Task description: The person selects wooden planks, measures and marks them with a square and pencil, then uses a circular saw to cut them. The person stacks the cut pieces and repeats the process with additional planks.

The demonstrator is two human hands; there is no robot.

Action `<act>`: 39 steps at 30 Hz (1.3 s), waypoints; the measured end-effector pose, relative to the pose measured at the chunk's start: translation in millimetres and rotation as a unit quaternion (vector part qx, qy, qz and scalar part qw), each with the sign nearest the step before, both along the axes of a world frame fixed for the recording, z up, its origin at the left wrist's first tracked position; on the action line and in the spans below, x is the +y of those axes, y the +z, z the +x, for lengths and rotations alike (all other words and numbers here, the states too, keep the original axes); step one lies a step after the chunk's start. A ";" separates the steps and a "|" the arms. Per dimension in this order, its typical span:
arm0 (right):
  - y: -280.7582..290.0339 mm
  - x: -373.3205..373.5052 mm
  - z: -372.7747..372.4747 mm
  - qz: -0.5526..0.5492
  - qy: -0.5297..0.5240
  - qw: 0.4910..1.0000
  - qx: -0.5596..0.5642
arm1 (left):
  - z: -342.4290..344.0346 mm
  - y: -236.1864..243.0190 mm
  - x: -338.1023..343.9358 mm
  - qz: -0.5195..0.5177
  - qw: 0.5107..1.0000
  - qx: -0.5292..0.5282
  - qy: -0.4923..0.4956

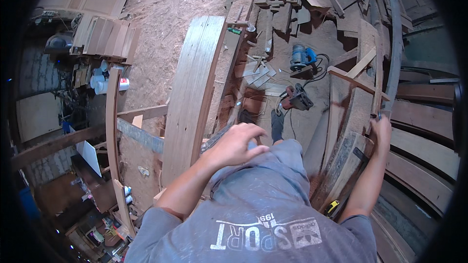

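Observation:
My left hand (240, 145) hovers in front of my body with its fingers apart, holding nothing. Just left of it stands a long pale wooden board (192, 83), which the hand does not touch. At the right, my right hand (382, 127) is closed by the end of a long narrow timber (393, 44). A small dark thing shows at its fingertips; what it is I cannot make out. Below that hand, thick wooden beams (341, 168) lie lengthwise, and a yellow tape measure (332, 208) rests near my right arm.
On the dusty floor ahead sit a blue power tool (302, 57) and a dark red power tool (296, 98) with trailing cords. Wood offcuts (280, 14) pile up beyond. Stacked boards (423, 117) line the right side. White containers (111, 85) and an upright plank (112, 131) are at the left.

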State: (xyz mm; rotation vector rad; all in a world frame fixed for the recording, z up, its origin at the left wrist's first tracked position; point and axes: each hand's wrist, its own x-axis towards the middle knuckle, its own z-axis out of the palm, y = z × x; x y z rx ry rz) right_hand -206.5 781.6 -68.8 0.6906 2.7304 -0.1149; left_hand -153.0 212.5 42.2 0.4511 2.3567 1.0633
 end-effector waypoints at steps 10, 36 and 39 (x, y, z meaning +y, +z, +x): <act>14.8 -27.8 130.1 -0.074 0.017 0.990 -0.117 | 4.1 -123.2 -161.1 -0.300 0.880 0.260 0.262; 149.5 4.7 18.0 -0.221 0.238 0.939 0.110 | 14.2 -113.5 -146.9 -0.205 0.896 0.303 0.252; 186.0 -48.4 -21.9 -0.401 0.113 0.898 0.144 | 38.3 -104.4 -104.8 -0.071 0.918 0.306 0.241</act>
